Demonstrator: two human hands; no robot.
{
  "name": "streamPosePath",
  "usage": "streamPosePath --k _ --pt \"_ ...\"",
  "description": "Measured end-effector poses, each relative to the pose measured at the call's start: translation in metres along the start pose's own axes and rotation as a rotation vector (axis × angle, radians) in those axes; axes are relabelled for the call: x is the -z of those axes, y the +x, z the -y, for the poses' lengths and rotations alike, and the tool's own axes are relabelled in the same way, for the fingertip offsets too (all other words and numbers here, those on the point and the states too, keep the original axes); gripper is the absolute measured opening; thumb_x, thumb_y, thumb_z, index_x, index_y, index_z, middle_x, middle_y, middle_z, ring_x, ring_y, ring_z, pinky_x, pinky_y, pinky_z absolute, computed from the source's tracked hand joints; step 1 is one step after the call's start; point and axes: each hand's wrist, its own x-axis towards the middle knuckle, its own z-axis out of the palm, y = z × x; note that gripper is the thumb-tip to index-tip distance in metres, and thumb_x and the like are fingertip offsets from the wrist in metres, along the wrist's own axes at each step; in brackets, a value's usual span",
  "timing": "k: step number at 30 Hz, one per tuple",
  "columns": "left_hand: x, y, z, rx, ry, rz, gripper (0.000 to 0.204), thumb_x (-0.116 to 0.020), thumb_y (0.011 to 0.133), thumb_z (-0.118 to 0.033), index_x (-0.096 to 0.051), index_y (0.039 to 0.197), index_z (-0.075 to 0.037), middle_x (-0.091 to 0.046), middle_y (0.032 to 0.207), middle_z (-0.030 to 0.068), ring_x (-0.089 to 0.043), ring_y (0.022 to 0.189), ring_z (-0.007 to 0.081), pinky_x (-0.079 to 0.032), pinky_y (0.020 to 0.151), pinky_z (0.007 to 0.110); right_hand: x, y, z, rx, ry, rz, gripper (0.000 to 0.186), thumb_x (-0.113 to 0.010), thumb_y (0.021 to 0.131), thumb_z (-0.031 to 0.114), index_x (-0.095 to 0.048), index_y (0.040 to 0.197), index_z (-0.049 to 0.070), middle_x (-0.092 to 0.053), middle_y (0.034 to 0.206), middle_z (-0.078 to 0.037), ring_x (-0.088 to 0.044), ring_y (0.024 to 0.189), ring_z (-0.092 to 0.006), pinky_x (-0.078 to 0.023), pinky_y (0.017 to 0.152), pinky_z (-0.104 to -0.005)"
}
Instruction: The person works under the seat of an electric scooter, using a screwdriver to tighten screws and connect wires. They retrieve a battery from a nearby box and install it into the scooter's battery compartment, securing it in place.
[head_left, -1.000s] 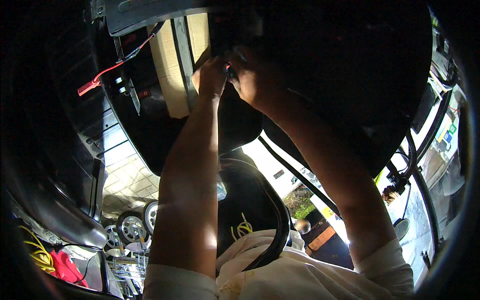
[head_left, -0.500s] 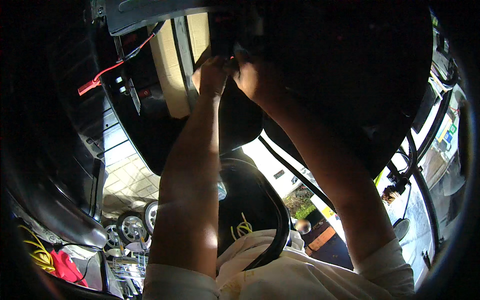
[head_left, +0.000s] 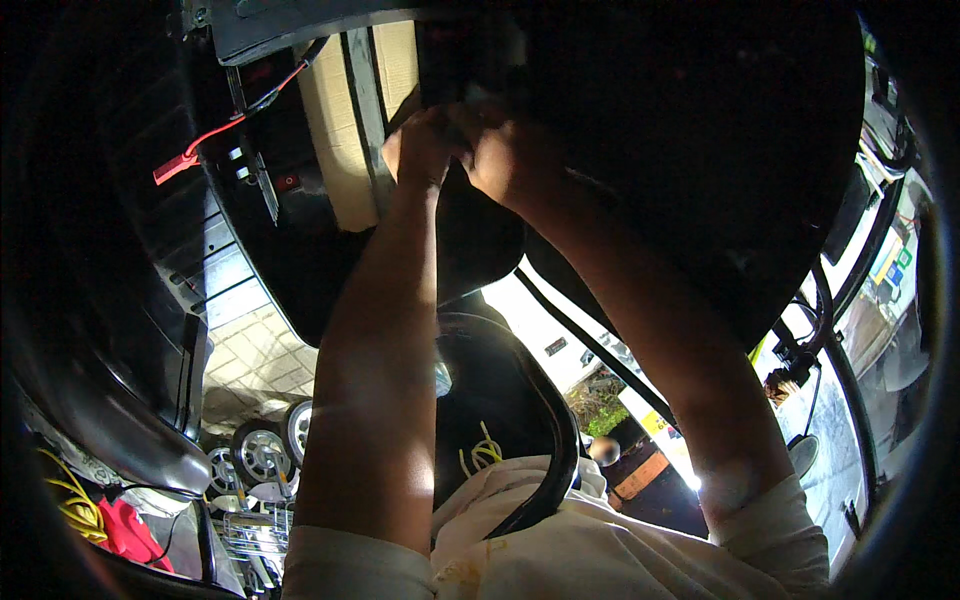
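- Noted slight shift of right hand (head_left: 508,165) at left hand (head_left: 417,155) since the earlier frames; lost sight of the red glint between them.
- Found both hands close together at upper centre, in deep shadow, with fingers curled inward.
- Cannot tell grasp from mere touch for either hand; can place the work only at the fingertips, too dark to make out.
- Saw tan board (head_left: 340,140) just left of left hand, alongside grey strip (head_left: 366,95).
- Spotted red connector (head_left: 172,168) farther left, hanging on red wire (head_left: 218,133).
- Logged wheels (head_left: 262,455) at lower left, near wire rack (head_left: 258,538); also yellow cord (head_left: 485,455) just above white shirt (head_left: 590,545).
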Motion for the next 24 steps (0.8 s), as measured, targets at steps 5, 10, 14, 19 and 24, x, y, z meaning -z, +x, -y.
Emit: streamPosePath --k 5,10,14,19,24 --pt "0.004 0.002 -0.004 0.030 -0.045 -0.017 0.035 -0.044 0.088 -0.045 -0.066 0.099 -0.020 -0.067 0.099 0.0072 -0.064 0.090 0.0311 -0.050 0.074 0.040 0.001 -0.005 0.005 -0.032 -0.132 -0.071 0.038 -0.070 0.079 0.021 -0.060 0.114 0.011 -0.065 0.104 -0.014 -0.065 0.086 -0.0305 -0.054 0.075 -0.0371" --pt "0.000 0.004 -0.001 -0.035 -0.227 -0.046 0.033 -0.044 0.089 -0.043 -0.066 0.105 -0.024 -0.067 0.101 0.0082 -0.063 0.093 0.0301 -0.050 0.076 0.039 0.007 0.002 0.004 -0.211 -0.090 0.213 0.036 -0.070 0.079 0.022 -0.061 0.110 0.007 -0.065 0.100 -0.015 -0.065 0.084 -0.0307 -0.054 0.074 -0.0379" --pt "0.002 -0.001 -0.003 0.069 -0.171 -0.036 0.033 -0.044 0.089 -0.040 -0.065 0.108 -0.024 -0.067 0.101 0.0083 -0.063 0.094 0.0306 -0.050 0.077 0.039 0.009 0.004 0.004 0.119 0.028 -0.021 0.038 -0.071 0.078 0.022 -0.061 0.111 0.006 -0.065 0.098 -0.017 -0.065 0.083 -0.0325 -0.054 0.075 -0.0388" --pt "0.006 0.000 -0.007 0.006 -0.051 -0.033 0.032 -0.044 0.089 -0.042 -0.066 0.101 -0.022 -0.067 0.097 0.0074 -0.064 0.092 0.0305 -0.050 0.075 0.041 0.007 -0.004 0.003 -0.149 -0.002 0.155 0.039 -0.070 0.078 0.021 -0.059 0.112 0.005 -0.064 0.102 -0.017 -0.064 0.087 -0.0333 -0.054 0.075 -0.0387" --pt "0.005 0.001 -0.006 0.056 -0.058 -0.023 0.035 -0.053 0.082 -0.050 -0.066 0.101 -0.023 -0.067 0.099 0.0048 -0.064 0.091 0.0277 -0.051 0.074 0.040 0.001 -0.002 -0.003 -0.060 0.017 0.149 0.047 -0.073 0.077 0.026 -0.057 0.117 0.004 -0.065 0.100 -0.019 -0.065 0.085 -0.0339 -0.054 0.075 -0.0391"
